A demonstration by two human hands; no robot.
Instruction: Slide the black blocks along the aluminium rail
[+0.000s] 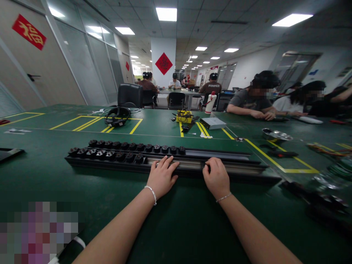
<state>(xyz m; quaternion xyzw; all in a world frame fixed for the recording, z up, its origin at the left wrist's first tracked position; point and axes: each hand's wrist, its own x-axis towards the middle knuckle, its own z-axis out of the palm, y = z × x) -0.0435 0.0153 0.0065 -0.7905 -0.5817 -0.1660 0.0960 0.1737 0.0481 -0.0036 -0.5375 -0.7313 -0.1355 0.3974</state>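
Observation:
A long black channel-like strip [242, 169] lies across the green table in front of me. Small black socket-like modules [119, 157] fill its left part, while its right part shows a bare metallic inside. Behind it, a second, similar strip [217, 154] carries another row of black modules [140, 147] on the left. My left hand [162, 178] rests on the front strip just right of its last module, fingers spread. Further right, my right hand [217, 178] is curled at the same strip, thumb and forefinger closed around something dark that I cannot make out.
On the green table [99, 216] stand a black headset [118, 116], a yellow box with cables [184, 116] and a grey box [213, 123]. To the right are a metal bowl [277, 135], dark tools [283, 154] and coiled wires [341, 167]. People sit at the far right side.

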